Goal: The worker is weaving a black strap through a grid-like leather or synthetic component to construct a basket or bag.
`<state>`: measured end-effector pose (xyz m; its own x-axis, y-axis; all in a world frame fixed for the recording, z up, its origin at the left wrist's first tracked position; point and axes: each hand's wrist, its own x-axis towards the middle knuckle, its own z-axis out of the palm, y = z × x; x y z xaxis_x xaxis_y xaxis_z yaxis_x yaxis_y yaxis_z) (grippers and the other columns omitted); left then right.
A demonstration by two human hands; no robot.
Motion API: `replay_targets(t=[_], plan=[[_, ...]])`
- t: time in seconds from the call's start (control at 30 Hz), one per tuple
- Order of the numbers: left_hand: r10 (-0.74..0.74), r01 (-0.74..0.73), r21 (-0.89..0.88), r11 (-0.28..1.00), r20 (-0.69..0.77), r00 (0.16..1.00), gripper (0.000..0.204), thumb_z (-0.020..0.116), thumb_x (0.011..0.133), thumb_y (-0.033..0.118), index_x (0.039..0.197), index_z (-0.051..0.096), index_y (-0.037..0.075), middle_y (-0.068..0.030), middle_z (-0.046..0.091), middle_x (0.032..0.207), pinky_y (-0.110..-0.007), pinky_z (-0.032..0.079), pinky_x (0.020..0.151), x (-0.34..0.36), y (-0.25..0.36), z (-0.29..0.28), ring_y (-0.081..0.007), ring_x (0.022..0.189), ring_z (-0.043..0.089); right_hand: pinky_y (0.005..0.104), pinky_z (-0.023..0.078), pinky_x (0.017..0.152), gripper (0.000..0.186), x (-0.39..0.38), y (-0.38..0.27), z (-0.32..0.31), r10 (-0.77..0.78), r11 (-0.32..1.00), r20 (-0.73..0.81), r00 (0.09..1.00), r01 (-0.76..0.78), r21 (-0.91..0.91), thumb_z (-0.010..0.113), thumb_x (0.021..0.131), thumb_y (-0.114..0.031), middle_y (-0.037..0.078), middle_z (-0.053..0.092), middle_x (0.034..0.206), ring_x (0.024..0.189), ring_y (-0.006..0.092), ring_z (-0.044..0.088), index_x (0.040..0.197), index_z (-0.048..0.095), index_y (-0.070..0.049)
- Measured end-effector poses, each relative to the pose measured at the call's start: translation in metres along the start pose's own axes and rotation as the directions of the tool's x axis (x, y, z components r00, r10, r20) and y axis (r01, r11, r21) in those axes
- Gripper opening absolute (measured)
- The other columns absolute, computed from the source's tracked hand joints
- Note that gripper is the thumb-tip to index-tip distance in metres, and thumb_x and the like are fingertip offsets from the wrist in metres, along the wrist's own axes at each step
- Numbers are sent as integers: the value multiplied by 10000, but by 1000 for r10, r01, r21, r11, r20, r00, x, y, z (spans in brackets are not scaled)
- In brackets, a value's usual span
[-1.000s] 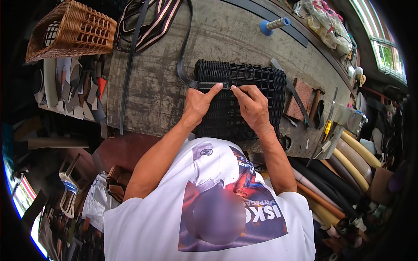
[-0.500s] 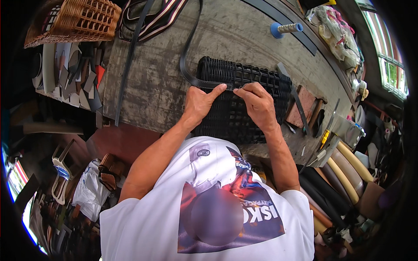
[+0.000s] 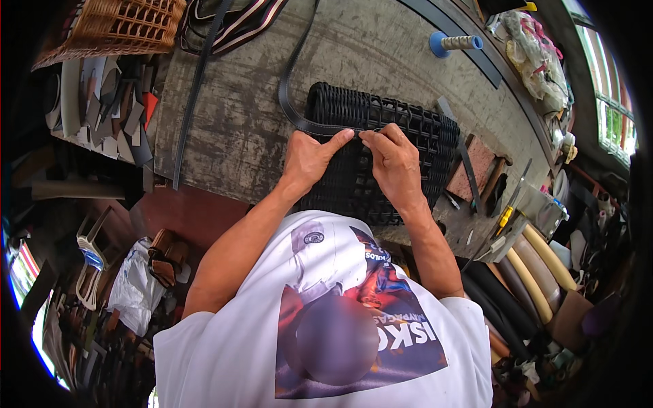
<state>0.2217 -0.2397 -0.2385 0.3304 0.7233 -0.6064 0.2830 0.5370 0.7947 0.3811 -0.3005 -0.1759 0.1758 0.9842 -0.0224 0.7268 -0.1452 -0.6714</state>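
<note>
Black wicker forms the open-lattice basket [image 3: 347, 170] lying on the worn grey desk [image 3: 231, 122]. Over the basket, the left hand [image 3: 309, 160] has its fingers folded and its thumb pressed along the end of a flat black strap with pale stitching [image 3: 313, 127]; just beside that thumb, the right hand [image 3: 396, 163] pinches thumb and forefinger together, whether on anything is too small to tell. The basket looks light and stiff, best steadied by its dense woven edge; the strap seems supple, best held flat near its end.

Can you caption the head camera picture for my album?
Left hand holds a black strap over a black woven basket, right hand close beside.
</note>
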Motion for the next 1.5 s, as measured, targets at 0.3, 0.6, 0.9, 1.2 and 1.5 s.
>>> replay_targets(t=[0.3,0.6,0.9,1.2,1.5], plan=[[-57,56,26,998,32,998,478,829,827,366,571,594,38,32,544,577,-278,365,454,1,6,-3,-59,522,460,378,521,691,282,-12,-17,-2,24,990,-173,985,-48,-135,717,818,-7,96,657,863,777,279,618,1089,641,-35],[-47,46,14,999,49,998,572,836,820,382,456,508,86,59,463,496,-293,306,404,-3,12,-4,-57,461,392,355,495,655,228,-23,-17,9,-98,979,-205,974,57,-198,689,803,75,96,607,822,766,252,603,1014,695,-11],[-41,40,24,999,36,998,578,839,809,404,454,519,77,38,477,497,-294,309,401,0,7,-4,-65,456,403,392,506,731,304,-24,-31,25,-98,942,-309,946,-12,-336,667,802,50,117,588,953,872,286,592,1100,676,-8],[-41,39,45,998,59,997,613,823,810,437,452,516,45,32,463,505,-318,290,405,-8,19,-8,-72,475,372,412,501,737,465,-49,-59,67,79,972,-309,948,-142,-188,576,851,60,161,543,955,867,327,576,1314,533,57],[3,3,-52,999,116,993,583,818,825,387,475,563,-4,22,486,519,-332,326,428,-9,20,-10,-73,503,379,440,489,750,434,-50,-65,81,110,970,-465,879,-198,-144,552,875,-9,177,549,958,877,346,573,1299,526,81]])
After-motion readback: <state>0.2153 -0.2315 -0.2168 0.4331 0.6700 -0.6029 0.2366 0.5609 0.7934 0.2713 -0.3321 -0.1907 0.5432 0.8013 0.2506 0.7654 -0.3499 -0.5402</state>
